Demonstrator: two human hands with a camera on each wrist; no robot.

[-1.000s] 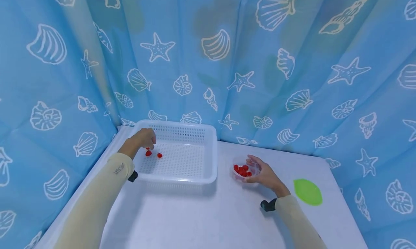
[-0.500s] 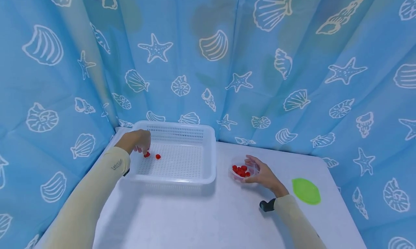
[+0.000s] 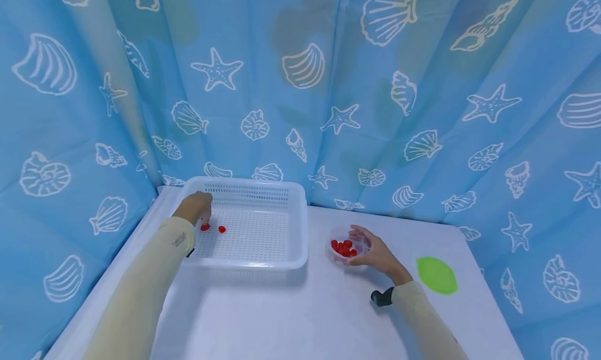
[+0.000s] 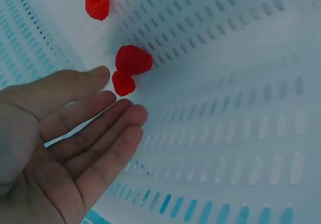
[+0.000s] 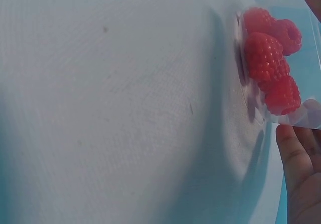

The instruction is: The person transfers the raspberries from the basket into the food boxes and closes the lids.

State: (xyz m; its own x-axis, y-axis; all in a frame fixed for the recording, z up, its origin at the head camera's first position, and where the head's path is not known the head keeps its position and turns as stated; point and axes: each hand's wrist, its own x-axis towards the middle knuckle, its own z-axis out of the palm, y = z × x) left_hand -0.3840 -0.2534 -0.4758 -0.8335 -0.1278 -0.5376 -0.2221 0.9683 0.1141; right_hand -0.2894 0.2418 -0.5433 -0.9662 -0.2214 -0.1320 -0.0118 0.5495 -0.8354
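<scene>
My left hand (image 3: 199,206) reaches down into the left end of a white plastic basket (image 3: 300,245). In the left wrist view its thumb and fingers are extended, with the thumb and index fingertips right at a small raspberry (image 4: 123,83). A larger raspberry (image 4: 134,60) lies against that one, and another raspberry (image 4: 97,5) sits apart on the slotted floor. To the basket's right, my right hand (image 3: 375,251) grips a clear plastic bowl (image 3: 332,253), thumb on the near side and fingers on the far side. Several raspberries (image 5: 264,57) lie inside the bowl.
A green leaf-shaped flat piece (image 3: 436,275) lies on the white tabletop (image 3: 263,318), right of my right hand. Blue curtain (image 3: 263,88) with white shell and starfish prints hangs close behind the basket and along both sides.
My left hand has shifted slightly within the basket's left end, its fingers coming down onto the raspberries there. My right hand keeps its grip on the bowl. The head view has turned slightly right.
</scene>
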